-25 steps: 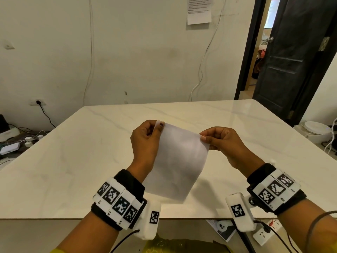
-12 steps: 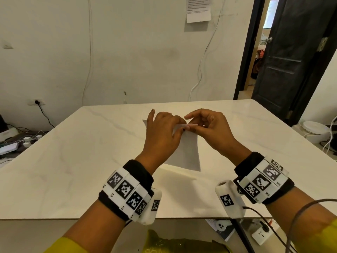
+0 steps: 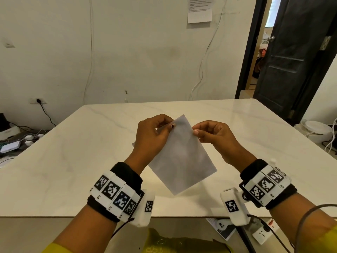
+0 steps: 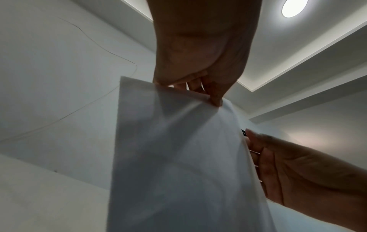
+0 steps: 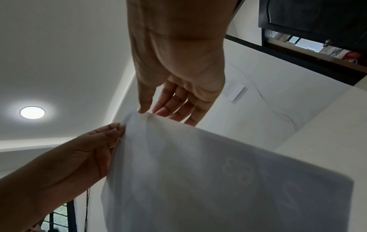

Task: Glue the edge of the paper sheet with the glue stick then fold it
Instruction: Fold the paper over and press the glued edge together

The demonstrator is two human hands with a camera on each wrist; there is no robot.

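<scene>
The paper sheet (image 3: 179, 157) was held tilted in the air above the pale marble worktop (image 3: 73, 152), clear of it. Its upper edge was pinched by the left hand (image 3: 152, 137) and the right hand (image 3: 215, 136).

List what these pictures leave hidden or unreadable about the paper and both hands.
- Glue on the paper: no view shows any.
- Glue stick: in no view.
- Left hand fingers: head view, hidden behind its own back.
- Printed note on the wall: head view, too small to read.
- Paper's lower end: both wrist views, cut off by the frame edge.
</scene>
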